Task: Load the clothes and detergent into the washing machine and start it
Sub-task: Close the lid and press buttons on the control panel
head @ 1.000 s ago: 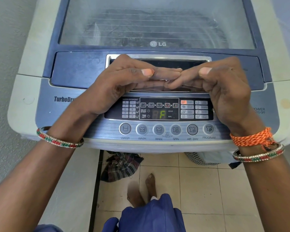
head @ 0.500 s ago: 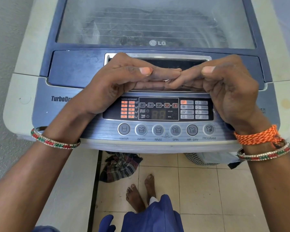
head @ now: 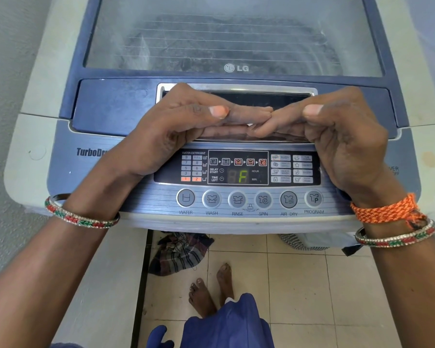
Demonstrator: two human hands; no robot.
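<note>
Fingers (head: 239, 115) of both hands extend straight and flat, tips meeting over the recessed lid handle (head: 236, 92) of the washing machine (head: 116, 106); neither hand grasps anything, though whether the fingers press on the handle edge cannot be told. Left hand (head: 176, 131) lies left of centre, thumb laid along its index finger; right hand (head: 342, 136) lies right of centre, thumb likewise on top. Glass lid (head: 236, 38) is down; dark contents show dimly through it at the far side, too blurred to identify. Control panel (head: 237, 168), just near of the hands, shows a green "F"; indicators 1 and 2 glow orange. Button row (head: 249, 199) reads WATER, WASH, RINSE, SPIN, AIR DRY, PROGRAM. Left wrist carries a bangle (head: 82, 217); right wrist carries an orange thread (head: 387, 209) and a second bangle (head: 394, 234). Checked cloth (head: 178, 252) lies on the tiled floor (head: 312, 285) near the machine base, beside bare feet (head: 211, 290).
</note>
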